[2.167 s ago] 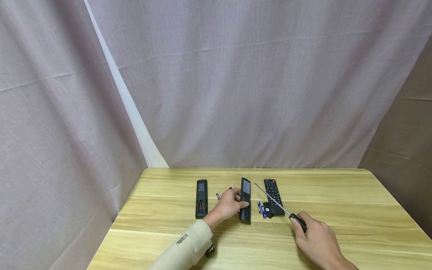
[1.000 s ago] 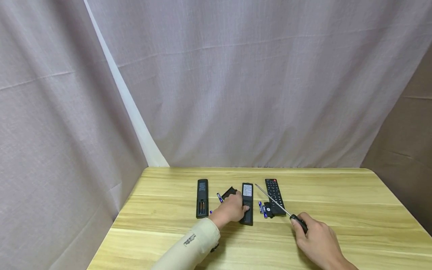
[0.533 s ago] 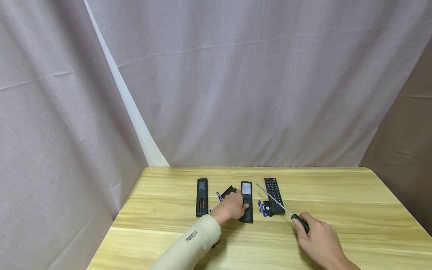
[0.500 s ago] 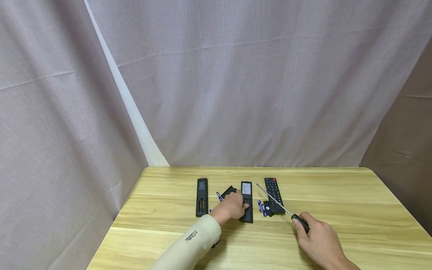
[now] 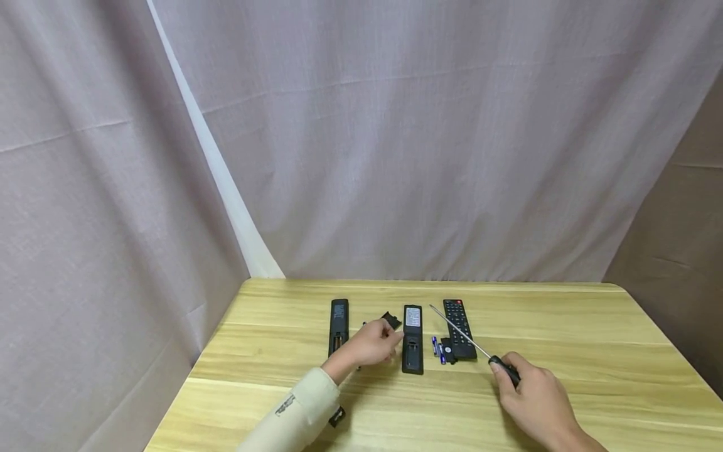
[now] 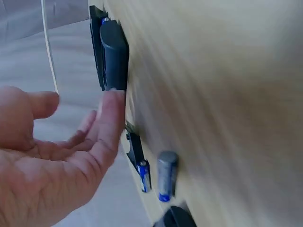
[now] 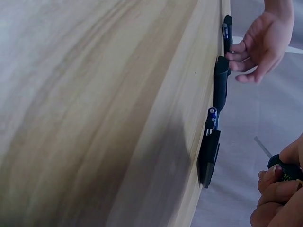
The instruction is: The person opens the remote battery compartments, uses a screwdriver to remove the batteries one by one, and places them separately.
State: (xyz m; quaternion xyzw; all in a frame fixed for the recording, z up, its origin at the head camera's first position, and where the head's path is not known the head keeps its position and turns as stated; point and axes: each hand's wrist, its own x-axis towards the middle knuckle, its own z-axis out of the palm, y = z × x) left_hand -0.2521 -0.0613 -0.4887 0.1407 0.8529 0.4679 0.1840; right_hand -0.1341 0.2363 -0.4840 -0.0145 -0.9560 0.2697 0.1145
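Your left hand (image 5: pixel 369 344) hangs with fingers loosely spread just above the bench (image 5: pixel 565 333), holding nothing, between the left remote (image 5: pixel 337 323) and the middle remote (image 5: pixel 412 339); in the left wrist view one fingertip (image 6: pixel 113 101) seems to reach the end of a remote, though contact is hard to confirm. Your right hand (image 5: pixel 531 395) is clamped on the screwdriver (image 5: pixel 469 342) by its dark handle, shaft angled over the right remote (image 5: pixel 459 328).

Judging by the layout, the work looks partway through: the left remote lies with its battery bay open, a loose cover (image 5: pixel 391 320) sits near your left hand, and batteries (image 5: pixel 437 349) lie between the middle and right remotes. The middle remote is face down with its back apparently closed, so it likely remains to be dealt with.
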